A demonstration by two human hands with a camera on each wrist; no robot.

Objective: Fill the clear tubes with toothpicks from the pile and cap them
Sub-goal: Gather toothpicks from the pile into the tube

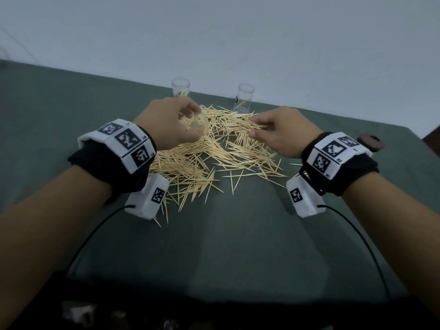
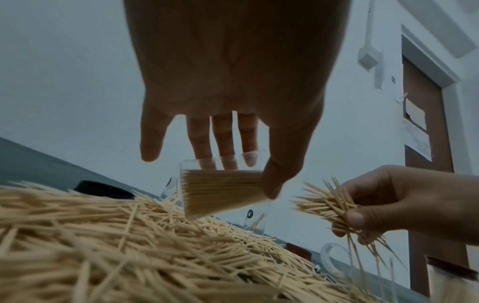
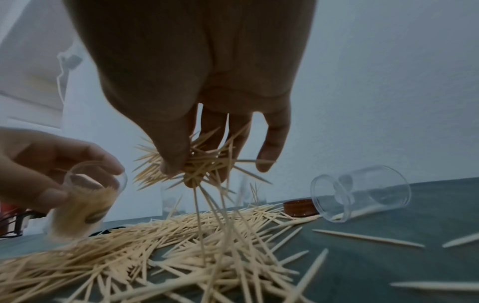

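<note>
Bare forearms, no sleeves. Around each wrist a black fabric wrap (image 1: 100,167), topped by a white band (image 1: 119,144) of square black-and-white coded markers. Below each wrap a white camera box (image 1: 148,197) bearing one marker, trailing a thin black cable (image 1: 95,232).

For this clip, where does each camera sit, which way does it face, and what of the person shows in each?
Head: worn on the head, looks forward and down at the toothpick pile; both forearms, left hand, right hand.
Left wrist: under the left palm, along the fingers gripping the filled tube.
Right wrist: under the right palm, along the fingers pinching a toothpick bundle.
Shared: each wrist view also shows the other hand.
</note>
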